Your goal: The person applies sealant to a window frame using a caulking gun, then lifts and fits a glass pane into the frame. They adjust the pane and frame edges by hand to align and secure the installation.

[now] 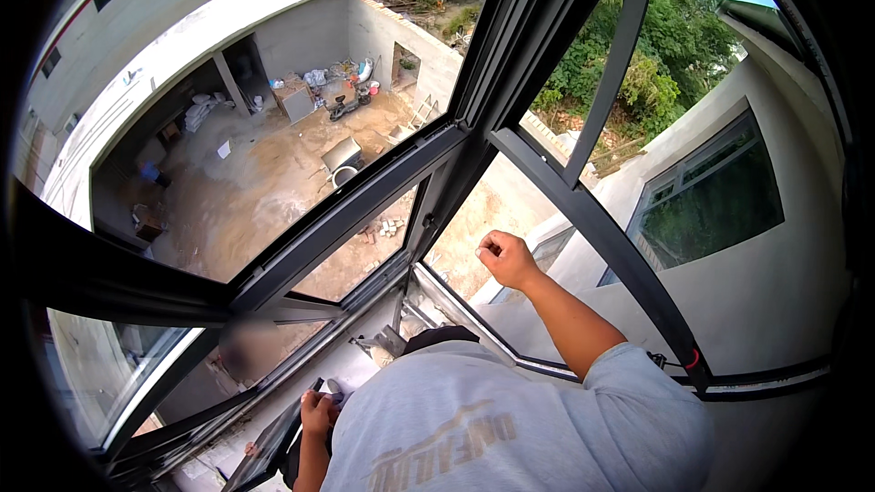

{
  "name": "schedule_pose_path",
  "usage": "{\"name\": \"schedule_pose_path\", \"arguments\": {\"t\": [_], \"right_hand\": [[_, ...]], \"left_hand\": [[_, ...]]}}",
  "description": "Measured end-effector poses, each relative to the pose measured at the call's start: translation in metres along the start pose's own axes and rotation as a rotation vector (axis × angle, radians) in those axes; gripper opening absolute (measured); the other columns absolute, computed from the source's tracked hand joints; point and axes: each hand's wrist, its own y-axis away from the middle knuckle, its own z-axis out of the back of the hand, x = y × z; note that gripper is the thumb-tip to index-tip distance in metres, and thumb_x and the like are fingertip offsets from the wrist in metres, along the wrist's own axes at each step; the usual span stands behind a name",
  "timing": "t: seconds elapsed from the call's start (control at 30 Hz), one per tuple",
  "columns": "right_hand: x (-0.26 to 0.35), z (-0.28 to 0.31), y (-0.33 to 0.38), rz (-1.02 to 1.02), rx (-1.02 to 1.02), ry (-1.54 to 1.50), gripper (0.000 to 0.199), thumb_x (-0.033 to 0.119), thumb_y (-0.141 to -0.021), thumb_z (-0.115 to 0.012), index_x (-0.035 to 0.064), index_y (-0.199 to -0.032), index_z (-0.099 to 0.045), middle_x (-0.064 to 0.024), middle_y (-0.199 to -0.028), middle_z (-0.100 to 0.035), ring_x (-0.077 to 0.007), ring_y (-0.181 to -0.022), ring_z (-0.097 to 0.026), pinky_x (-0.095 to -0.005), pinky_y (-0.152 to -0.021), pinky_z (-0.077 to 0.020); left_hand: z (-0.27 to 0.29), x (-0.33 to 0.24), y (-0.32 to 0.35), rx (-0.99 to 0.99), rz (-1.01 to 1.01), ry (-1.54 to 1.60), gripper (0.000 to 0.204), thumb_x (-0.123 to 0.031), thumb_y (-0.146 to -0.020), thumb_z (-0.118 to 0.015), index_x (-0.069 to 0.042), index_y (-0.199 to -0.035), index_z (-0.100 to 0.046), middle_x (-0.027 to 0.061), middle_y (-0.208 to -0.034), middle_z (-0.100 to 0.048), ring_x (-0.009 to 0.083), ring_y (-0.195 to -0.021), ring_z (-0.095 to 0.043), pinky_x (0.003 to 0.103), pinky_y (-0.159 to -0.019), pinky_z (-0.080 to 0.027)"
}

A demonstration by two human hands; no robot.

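My left hand [319,412] is low at the left of my body, fingers closed round the upper edge of a dark-framed glass window sash [266,445]. The sash stands tilted beside me, its lower part cut off by the picture's edge. My right hand [507,260] is raised ahead of me, its fingers curled together in front of the corner window. Whatever lies in those fingers, if anything, is too small to make out. Around both hands runs a dark grey window frame [474,141], with a thick corner post and slanting bars.
Below the window lies a courtyard [246,205] with a scooter [350,106], a wheelbarrow [342,153] and loose bricks [390,228]. Tools or fittings [387,343] rest by the frame's lower corner. At the right is a grey wall [729,310] with a dark window [711,196].
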Motion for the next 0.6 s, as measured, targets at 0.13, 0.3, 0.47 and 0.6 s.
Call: {"name": "schedule_pose_path", "arguments": {"t": [0.13, 0.3, 0.47, 0.6], "right_hand": [[0.009, -0.026, -0.033, 0.077, 0.116, -0.042, 0.013, 0.016, -0.095, -0.075, 0.003, -0.094, -0.073, -0.0099, -0.082, -0.073, -0.0201, -0.075, -0.07, -0.0357, -0.073, -0.0566], [0.016, -0.06, -0.06, 0.19, 0.355, -0.112, 0.01, 0.009, -0.096, -0.076, 0.0004, -0.093, -0.072, -0.0057, -0.081, -0.071, -0.0124, -0.073, -0.064, -0.0309, -0.069, -0.0533], [0.012, -0.095, -0.066, 0.177, 0.57, -0.141, 0.01, 0.008, -0.099, -0.076, 0.001, -0.094, -0.071, 0.0001, -0.083, -0.067, -0.0071, -0.074, -0.061, -0.0268, -0.069, -0.0511], [0.016, -0.123, -0.058, 0.148, 0.748, -0.12, 0.009, 0.008, -0.099, -0.077, 0.0015, -0.095, -0.071, 0.0016, -0.083, -0.067, -0.0065, -0.074, -0.06, -0.0256, -0.069, -0.0507]], "left_hand": [[-0.017, 0.013, 0.026, -0.132, -0.012, -0.014, 0.016, -0.015, -0.1, -0.073, 0.0, -0.105, -0.069, 0.0071, -0.086, -0.072, 0.0169, -0.07, -0.07, 0.033, -0.066, -0.057], [-0.037, 0.033, 0.04, -0.263, 0.111, 0.065, 0.023, -0.02, -0.1, -0.079, 0.001, -0.105, -0.071, 0.008, -0.092, -0.076, 0.0162, -0.074, -0.073, 0.033, -0.069, -0.058], [-0.055, 0.043, 0.06, -0.386, 0.122, 0.009, 0.027, -0.023, -0.1, -0.081, 0.001, -0.109, -0.072, 0.0113, -0.097, -0.079, 0.0192, -0.081, -0.078, 0.037, -0.075, -0.061], [-0.063, 0.049, 0.083, -0.543, 0.15, 0.014, 0.019, -0.017, -0.099, -0.079, 0.0, -0.104, -0.071, 0.0094, -0.092, -0.076, 0.0179, -0.08, -0.075, 0.036, -0.077, -0.061]]}}
